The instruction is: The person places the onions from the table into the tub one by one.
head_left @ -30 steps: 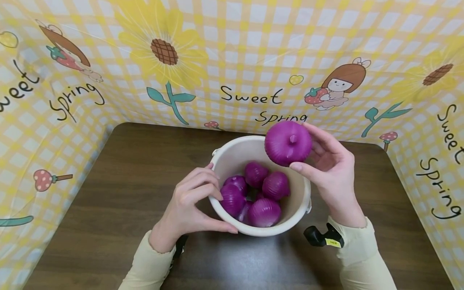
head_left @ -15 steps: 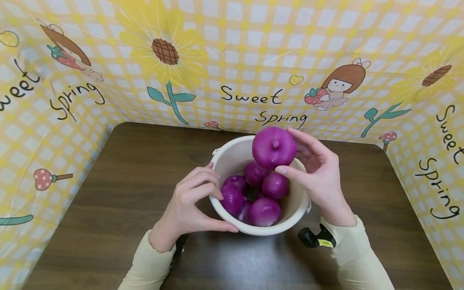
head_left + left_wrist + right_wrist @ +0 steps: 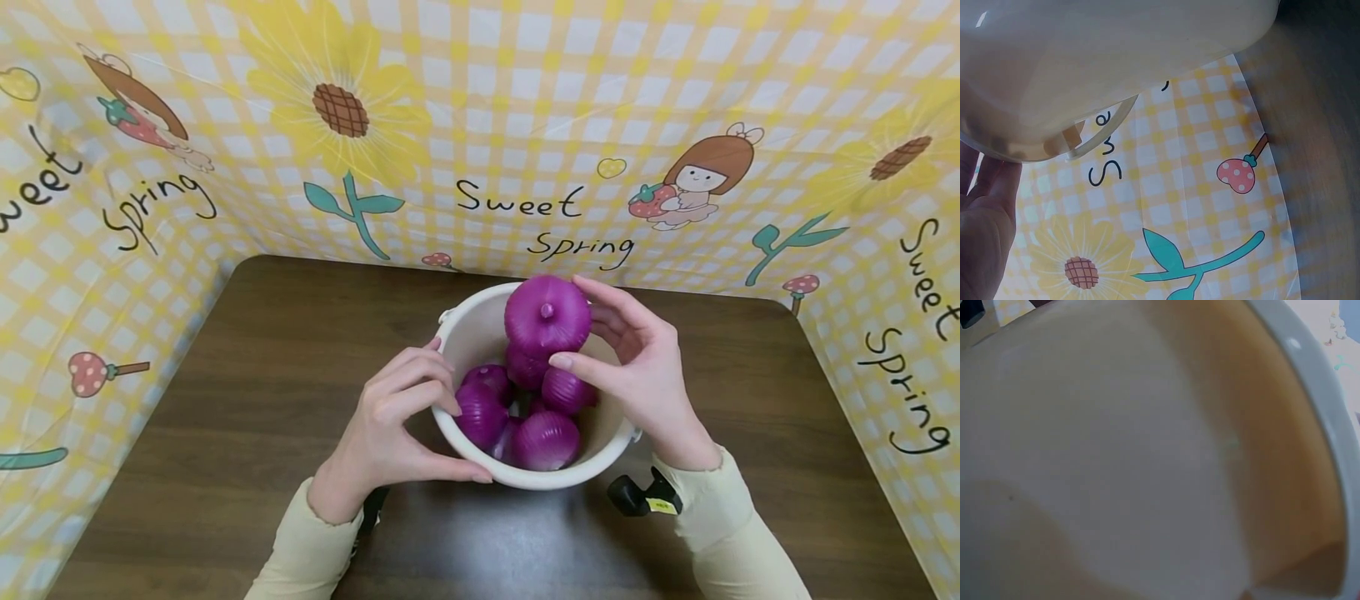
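A cream bucket point(image 3: 551, 480) stands on the table with several purple onions point(image 3: 546, 440) at its bottom. My left hand point(image 3: 393, 417) holds the bucket's left side, fingertips over the rim and thumb along the near edge. In the left wrist view part of this hand point(image 3: 988, 219) shows beside the bucket's outer wall point(image 3: 1116, 50). Between thumb and fingers my right hand point(image 3: 648, 367) grips another purple onion point(image 3: 546, 312), stem end facing up, over the far part of the bucket's mouth. The bucket's wall point(image 3: 1116, 437) fills the right wrist view, with the onion out of sight there.
The dark wooden table point(image 3: 247, 400) extends around the bucket. A yellow checked cloth point(image 3: 510, 100) with flowers and lettering rises behind it and at both sides. A black wrist device point(image 3: 630, 497) sits at the right cuff.
My right hand has carried its onion left and slightly down, from the bucket's far right rim to over its mouth. The left hand and the bucket stay in place.
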